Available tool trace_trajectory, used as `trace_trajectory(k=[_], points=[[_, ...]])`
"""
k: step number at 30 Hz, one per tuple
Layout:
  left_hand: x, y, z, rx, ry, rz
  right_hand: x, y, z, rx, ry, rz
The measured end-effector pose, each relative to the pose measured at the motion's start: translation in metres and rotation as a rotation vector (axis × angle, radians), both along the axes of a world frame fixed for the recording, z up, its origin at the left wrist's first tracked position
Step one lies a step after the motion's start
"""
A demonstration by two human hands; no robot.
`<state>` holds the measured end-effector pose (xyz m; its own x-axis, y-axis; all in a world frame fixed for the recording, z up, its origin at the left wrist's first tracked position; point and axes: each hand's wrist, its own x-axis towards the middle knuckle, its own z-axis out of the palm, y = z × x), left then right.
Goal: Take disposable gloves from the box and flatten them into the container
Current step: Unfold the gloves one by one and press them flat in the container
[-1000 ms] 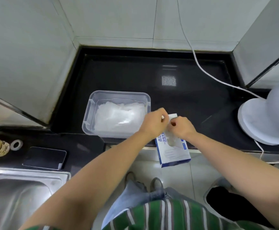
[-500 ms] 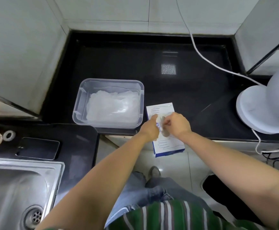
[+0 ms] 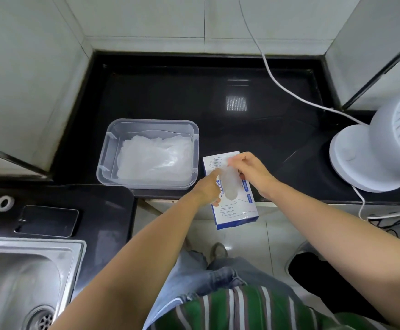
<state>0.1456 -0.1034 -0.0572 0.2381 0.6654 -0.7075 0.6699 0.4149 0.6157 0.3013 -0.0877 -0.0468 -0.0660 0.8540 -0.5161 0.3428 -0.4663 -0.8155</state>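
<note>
One glove (image 3: 228, 186) pinched by the right hand (image 3: 251, 172) over the edge-overhanging box (image 3: 237, 215); left hand (image 3: 206, 190) unclear.

Grey tiled walls (image 3: 146, 17) enclose a black countertop (image 3: 170, 91); pale floor (image 3: 277, 239).

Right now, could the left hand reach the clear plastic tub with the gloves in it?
Probably yes. The left hand is just beside the clear plastic tub, whose top is open, and nothing lies between them, though it touches the white-and-blue glove box.
</note>
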Motion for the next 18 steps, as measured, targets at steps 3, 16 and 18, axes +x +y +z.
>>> trace_trajectory(k=[3, 16, 18], points=[[0.0, 0.0, 0.0, -0.004, -0.006, -0.004, 0.0, 0.001, 0.0, 0.031, -0.137, 0.125], [0.012, 0.014, 0.027, -0.011, -0.27, 0.419, 0.013, 0.015, 0.042, 0.061, 0.281, -0.232], [0.012, 0.022, 0.042, 0.041, -0.387, 0.506, 0.011, 0.015, 0.044, 0.024, 0.26, -0.22]])
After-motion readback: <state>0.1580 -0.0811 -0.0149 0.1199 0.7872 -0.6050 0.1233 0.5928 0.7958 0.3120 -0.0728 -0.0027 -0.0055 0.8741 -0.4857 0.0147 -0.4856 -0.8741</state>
